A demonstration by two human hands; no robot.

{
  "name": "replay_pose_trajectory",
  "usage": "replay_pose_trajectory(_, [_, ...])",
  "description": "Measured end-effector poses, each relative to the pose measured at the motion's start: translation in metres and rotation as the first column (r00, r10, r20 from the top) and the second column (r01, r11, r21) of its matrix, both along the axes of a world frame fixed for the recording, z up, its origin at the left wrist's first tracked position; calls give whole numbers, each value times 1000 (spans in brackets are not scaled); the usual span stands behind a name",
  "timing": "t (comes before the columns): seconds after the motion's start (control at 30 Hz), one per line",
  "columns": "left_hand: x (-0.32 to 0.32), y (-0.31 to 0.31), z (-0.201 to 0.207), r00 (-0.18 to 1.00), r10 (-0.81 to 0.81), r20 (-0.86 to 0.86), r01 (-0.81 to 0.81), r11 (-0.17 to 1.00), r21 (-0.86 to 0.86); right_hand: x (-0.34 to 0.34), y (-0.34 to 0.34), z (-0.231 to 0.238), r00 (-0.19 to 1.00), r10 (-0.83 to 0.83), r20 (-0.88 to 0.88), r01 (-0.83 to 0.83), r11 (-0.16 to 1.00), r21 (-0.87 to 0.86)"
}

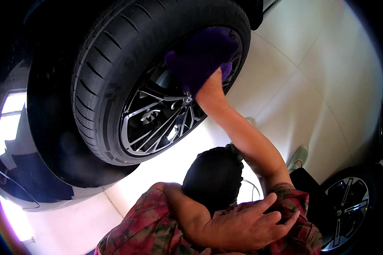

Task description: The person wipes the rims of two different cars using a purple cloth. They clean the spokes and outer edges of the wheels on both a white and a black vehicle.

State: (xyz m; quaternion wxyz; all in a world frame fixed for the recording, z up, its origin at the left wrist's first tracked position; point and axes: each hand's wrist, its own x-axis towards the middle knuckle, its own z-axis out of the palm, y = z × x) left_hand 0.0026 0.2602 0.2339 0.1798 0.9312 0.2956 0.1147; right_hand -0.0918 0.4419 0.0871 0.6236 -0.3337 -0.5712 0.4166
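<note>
A fluffy purple cloth (200, 55) lies against the upper part of a car wheel's black and silver rim (151, 117). My right arm reaches up to it, and my right hand (215, 78) is on the cloth, which wraps round and hides the fingers. The black tyre (104, 91) circles the rim. My left arm is bent across my front, with my left hand (253, 227) near the lower edge; it holds nothing and its fingers are apart. Between my arms shows a rounded black fabric shape (215, 178) that I cannot make out for certain.
Glossy dark car bodywork (12, 157) curves along the left, reflecting bright light. Pale floor tiles (298, 93) stretch out at the right. A green clog (299, 156) on a foot shows at centre right. Another wheel (347, 208) is at the lower right.
</note>
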Motion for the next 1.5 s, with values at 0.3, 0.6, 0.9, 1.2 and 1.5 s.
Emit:
replay_pose_trajectory(0.3, [9,-12,-15,988,152,13,-153,985,79,9,-1,-22,971,239,26,-232,962,-146])
replay_pose_trajectory(0.6, [23,-26,-29,980,151,131,-160,986,56,26,-41,-11,996,66,60,-66,998,8])
replay_pose_trajectory(0.9, [16,-22,-24,972,203,121,-209,977,44,-21,-24,-29,977,-211,-8,203,930,307])
replay_pose_trajectory(1.2, [18,-29,-22,978,179,109,-188,979,75,5,-45,-85,952,236,197,-200,962,-185])
replay_pose_trajectory(1.5, [13,-26,-24,965,209,156,-220,974,59,0,-47,4,995,84,61,-98,958,269])
